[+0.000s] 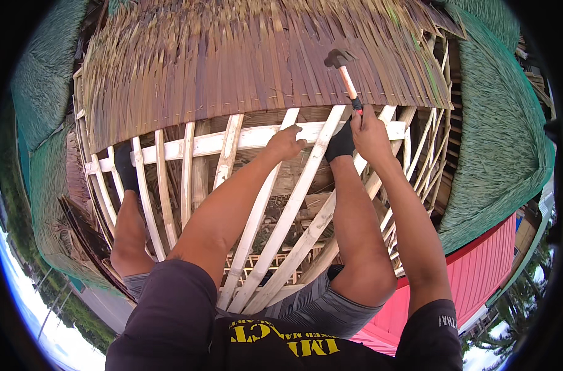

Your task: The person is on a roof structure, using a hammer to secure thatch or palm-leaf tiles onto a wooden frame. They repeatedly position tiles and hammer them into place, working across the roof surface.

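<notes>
My right hand is wrapped round the dark grip of a hammer. Its black claw head is raised over the lower part of the brown thatch, and the shaft is pale with a black and red grip. Lower and to the left, my left hand rests at a pale wooden crosspiece, fingers curled and drawn together. Whatever those fingers may pinch is too small to make out. Narrow wooden rafters run under the crosspiece toward me, with gaps between them.
My feet in black socks brace on the frame, the right beside the hammer hand, the left far left. Ground and timber show below through the gaps. Green-netted thatch roofs flank both sides; a red metal roof lies lower right.
</notes>
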Motion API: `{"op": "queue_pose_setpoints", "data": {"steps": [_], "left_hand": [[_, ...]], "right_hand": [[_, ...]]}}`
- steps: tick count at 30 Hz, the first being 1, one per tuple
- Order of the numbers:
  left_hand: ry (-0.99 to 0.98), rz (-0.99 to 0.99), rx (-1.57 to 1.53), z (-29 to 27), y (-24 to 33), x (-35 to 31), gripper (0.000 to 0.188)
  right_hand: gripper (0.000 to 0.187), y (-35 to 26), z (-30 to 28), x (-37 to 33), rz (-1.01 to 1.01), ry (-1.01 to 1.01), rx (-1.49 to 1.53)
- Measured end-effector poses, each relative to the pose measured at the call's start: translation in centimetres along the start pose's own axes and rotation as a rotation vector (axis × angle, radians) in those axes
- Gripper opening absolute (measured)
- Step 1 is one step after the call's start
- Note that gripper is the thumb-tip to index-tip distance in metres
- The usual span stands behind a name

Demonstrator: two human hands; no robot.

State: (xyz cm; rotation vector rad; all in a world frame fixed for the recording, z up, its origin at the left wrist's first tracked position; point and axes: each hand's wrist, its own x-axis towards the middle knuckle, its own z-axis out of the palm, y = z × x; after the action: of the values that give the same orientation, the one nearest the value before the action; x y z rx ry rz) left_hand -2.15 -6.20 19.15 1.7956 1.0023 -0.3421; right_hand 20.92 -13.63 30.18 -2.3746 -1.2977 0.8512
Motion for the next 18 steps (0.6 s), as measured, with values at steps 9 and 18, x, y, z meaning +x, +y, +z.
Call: {"op": "queue_pose_setpoints", "data": {"steps": [9, 18], "left_hand": [[0.372, -0.041, -0.184, -11.1, -10.5, -30.6, 0.047], [1.002, -0.106, -0.184, -14.6, -18.2, -57.5, 0.031]], "right_hand": [[0.041, -24.7, -0.4, -16.7, -0.523, -0.173, 0.023], [0.023, -47.1, 14.8, -34.3, -0.636, -0.689, 0.345]]}}
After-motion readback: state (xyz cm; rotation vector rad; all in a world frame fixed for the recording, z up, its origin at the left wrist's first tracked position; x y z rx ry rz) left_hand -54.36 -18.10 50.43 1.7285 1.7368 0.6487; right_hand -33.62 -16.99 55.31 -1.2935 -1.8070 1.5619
